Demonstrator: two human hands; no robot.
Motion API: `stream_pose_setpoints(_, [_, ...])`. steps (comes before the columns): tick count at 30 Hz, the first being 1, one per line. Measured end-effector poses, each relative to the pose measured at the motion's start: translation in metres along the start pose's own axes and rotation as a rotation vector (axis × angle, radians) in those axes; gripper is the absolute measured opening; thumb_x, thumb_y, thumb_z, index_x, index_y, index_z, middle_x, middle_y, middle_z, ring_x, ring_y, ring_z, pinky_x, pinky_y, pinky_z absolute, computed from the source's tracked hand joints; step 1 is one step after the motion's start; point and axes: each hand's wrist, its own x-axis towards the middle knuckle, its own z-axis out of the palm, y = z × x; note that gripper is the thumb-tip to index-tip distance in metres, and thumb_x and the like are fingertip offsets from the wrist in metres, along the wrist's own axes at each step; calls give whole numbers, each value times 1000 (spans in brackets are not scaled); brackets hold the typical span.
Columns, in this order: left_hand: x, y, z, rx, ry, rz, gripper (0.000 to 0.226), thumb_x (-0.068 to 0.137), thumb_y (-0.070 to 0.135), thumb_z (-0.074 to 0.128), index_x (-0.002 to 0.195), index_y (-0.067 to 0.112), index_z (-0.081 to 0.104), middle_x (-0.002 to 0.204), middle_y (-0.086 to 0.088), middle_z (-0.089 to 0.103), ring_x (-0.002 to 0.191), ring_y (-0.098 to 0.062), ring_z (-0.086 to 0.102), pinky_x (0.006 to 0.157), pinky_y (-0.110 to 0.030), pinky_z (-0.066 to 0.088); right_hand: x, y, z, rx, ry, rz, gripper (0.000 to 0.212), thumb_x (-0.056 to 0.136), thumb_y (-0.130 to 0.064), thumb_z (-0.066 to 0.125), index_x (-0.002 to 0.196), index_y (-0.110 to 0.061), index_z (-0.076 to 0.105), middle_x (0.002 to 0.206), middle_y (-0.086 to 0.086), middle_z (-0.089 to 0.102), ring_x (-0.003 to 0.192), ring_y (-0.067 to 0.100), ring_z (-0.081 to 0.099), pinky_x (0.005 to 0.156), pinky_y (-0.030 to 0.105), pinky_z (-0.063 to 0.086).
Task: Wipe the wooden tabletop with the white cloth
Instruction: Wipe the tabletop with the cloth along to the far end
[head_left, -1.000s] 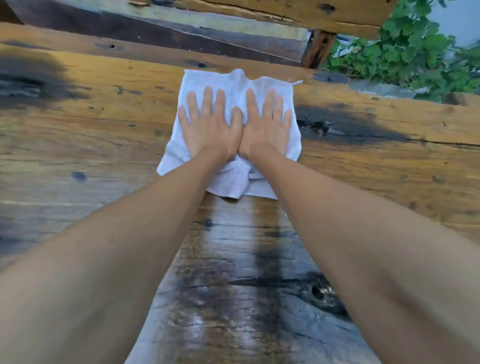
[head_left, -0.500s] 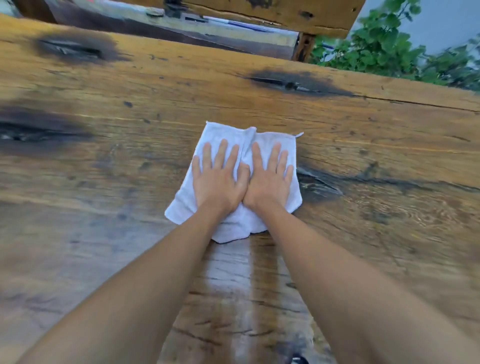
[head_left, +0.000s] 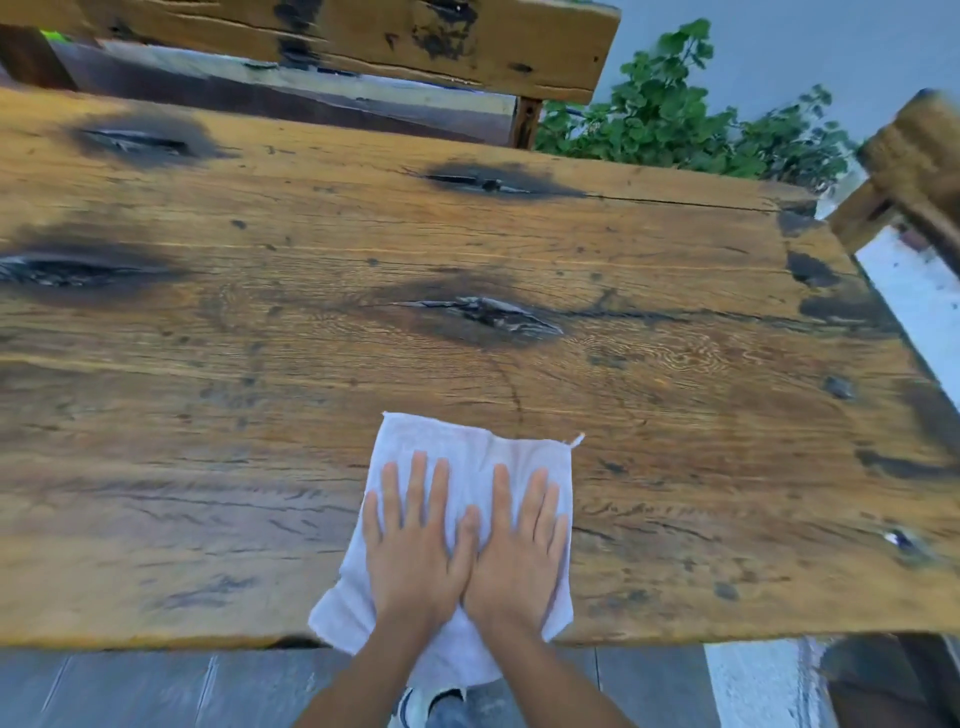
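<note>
Since the camera looks straight down, most of what you get is the tabletop (head_left: 623, 415): one big rough slab of honey-brown wood, weathered, with dark burnt-looking knots scattered over it. There's a large split knot (head_left: 488, 314) near the middle, another up toward the far edge, and two more off to the left. A thin crack runs along the far right side, and small black specks dot the grain all over. The near edge is uneven and a bit ragged.

Past the far edge sits a bench (head_left: 363, 41) made of the same kind of beat-up timber. A leafy green plant (head_left: 675, 119) grows behind it on the right against a pale wall, and another chunk of wooden seat (head_left: 919, 161) pokes in at the right edge. Below the near edge you can see grey floor planks (head_left: 156, 686) and a bit of a shoe (head_left: 415, 709).

The cloth (head_left: 467, 452) is white, soft and slightly crumpled, lying at the near edge of the table with its lower part hanging off over the edge. A little loose thread sticks out at its far right corner.

Both hands are flat on top of it, side by side with thumbs touching. The left hand (head_left: 415, 551) and right hand (head_left: 519, 556) have their fingers spread and palms pushed down, not pinching or bunching the fabric at all.
</note>
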Motion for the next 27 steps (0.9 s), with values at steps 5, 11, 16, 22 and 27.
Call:
stream_pose_setpoints(5, [-50,16,-4,-7,-39,-11,62,99,49,18,157,30,28,166,5,20,155,-27,15,122,-50,15,-37,24,-12,47,-12,124,64,98,-59,20,159,-44,5,171,6,-3,158,25,0,126,49,8])
stream_pose_setpoints(11, [-37,25,-2,-52,-39,-130,60,98,44,21,157,36,25,166,14,16,156,-22,10,123,-51,13,-27,19,-17,98,39,205,65,94,-60,23,157,-44,25,169,11,12,157,30,13,124,55,15])
stream_pose_setpoints(16, [-4,38,7,-30,-6,-146,61,98,46,28,158,37,18,167,10,16,156,-27,7,121,-57,12,20,19,-10,52,87,205,66,94,-63,23,157,-43,26,169,16,12,156,34,12,122,59,14])
stream_pose_setpoints(22, [71,56,10,-26,9,-116,61,99,45,21,159,35,17,168,9,13,156,-28,5,122,-57,11,95,8,-4,26,124,247,67,94,-62,22,159,-44,18,170,17,6,157,33,4,123,59,8])
stream_pose_setpoints(27, [145,71,12,-37,19,-111,60,100,42,21,159,37,12,169,11,6,157,-25,-3,123,-55,4,172,-4,-7,12,77,225,68,95,-61,16,160,-43,5,169,17,-7,157,32,-8,124,58,0])
